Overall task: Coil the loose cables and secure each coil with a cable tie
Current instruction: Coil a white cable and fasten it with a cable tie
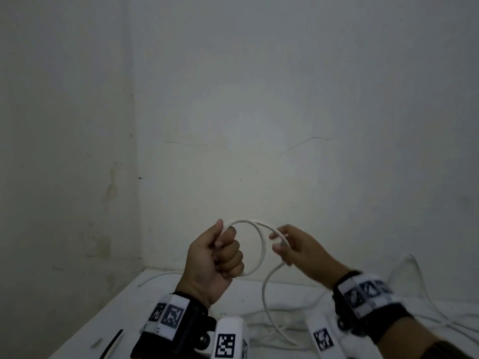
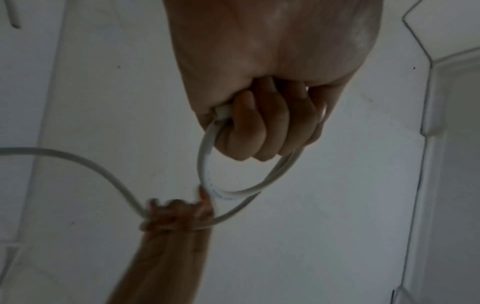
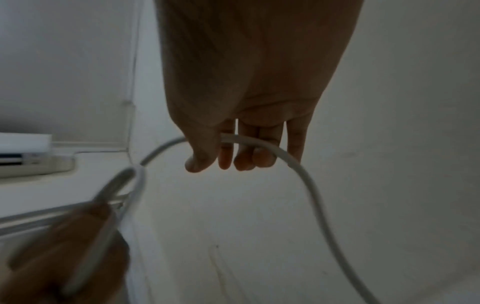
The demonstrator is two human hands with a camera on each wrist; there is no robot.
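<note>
My left hand [image 1: 220, 255] is a fist around a small coil of white cable [image 1: 260, 244], held up in front of the wall; the loops stick out to the right of the fist [image 2: 259, 133]. The coil [image 2: 205, 164] shows as two or three turns in the left wrist view. My right hand [image 1: 287, 246] pinches the running part of the same cable [image 3: 259, 144] between thumb and fingers [image 3: 223, 158], just right of the coil. From there the loose cable [image 1: 267, 307] hangs down to the white table [image 1: 134, 304].
More white cable [image 1: 414, 301] lies tangled on the table at the right and back. A black cable tie [image 1: 111, 344] lies near the table's front left, with a thin pale strip beside it. Walls close the corner behind and to the left.
</note>
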